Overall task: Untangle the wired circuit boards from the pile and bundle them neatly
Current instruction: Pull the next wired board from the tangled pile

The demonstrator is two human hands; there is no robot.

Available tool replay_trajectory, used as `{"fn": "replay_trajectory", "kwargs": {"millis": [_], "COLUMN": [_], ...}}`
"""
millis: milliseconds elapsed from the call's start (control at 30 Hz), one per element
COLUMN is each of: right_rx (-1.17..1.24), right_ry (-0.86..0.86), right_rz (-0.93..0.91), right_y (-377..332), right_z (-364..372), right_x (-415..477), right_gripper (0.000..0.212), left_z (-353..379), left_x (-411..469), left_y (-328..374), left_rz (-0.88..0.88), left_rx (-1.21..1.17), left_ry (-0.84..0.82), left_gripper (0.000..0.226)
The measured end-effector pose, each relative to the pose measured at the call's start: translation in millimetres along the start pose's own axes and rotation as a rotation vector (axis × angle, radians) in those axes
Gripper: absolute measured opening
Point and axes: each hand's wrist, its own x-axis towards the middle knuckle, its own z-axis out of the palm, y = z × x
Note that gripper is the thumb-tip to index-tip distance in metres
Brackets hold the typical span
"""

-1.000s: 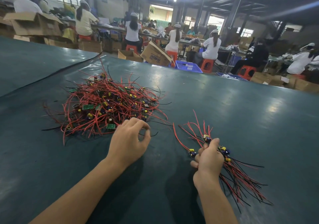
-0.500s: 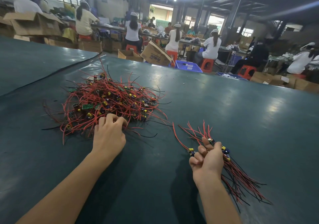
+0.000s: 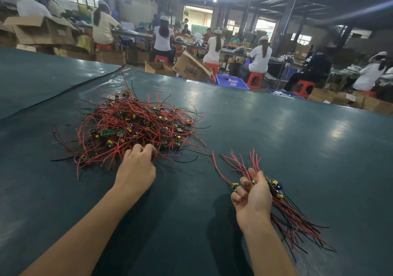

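A tangled pile [image 3: 131, 126] of small green circuit boards with red and black wires lies on the dark green table [image 3: 276, 139] at centre left. My left hand [image 3: 137, 167] is at the pile's near edge, fingers curled down into the wires; what they hold is hidden. My right hand [image 3: 254, 194] grips a bundle of wired boards [image 3: 276, 190] to the right, red wire ends fanning up and left, red and black ones trailing down and right across the table.
The table runs wide to the right and front. A seam in its cover [image 3: 63, 90] crosses the far left. Beyond the far edge stand cardboard boxes [image 3: 191, 67], a blue crate [image 3: 231, 82], orange stools and several seated people at benches.
My left hand went from hovering beside the pile to its near edge, fingers now dug into the wires. My right hand turned slightly, its fingers loosening round the bundle.
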Motion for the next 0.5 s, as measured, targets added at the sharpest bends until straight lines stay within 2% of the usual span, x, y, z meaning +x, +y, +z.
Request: {"fn": "replay_trajectory", "kwargs": {"millis": [200, 367, 500], "right_rx": [-0.085, -0.129, -0.234], "right_ry": [-0.023, -0.027, -0.078], "right_rz": [-0.009, -0.047, -0.091], "right_y": [3, 5, 7], "right_z": [2, 2, 5], "right_x": [0, 0, -1], "right_gripper": [0.02, 0.02, 0.023], "left_z": [6, 15, 12], "left_x": [-13, -28, -33], "left_y": [23, 44, 56], "left_rz": [0.153, 0.361, 0.508], "left_rx": [-0.185, -0.291, -0.41], "left_ry": [-0.031, -0.088, 0.041], "left_gripper": [0.021, 0.023, 0.023]}}
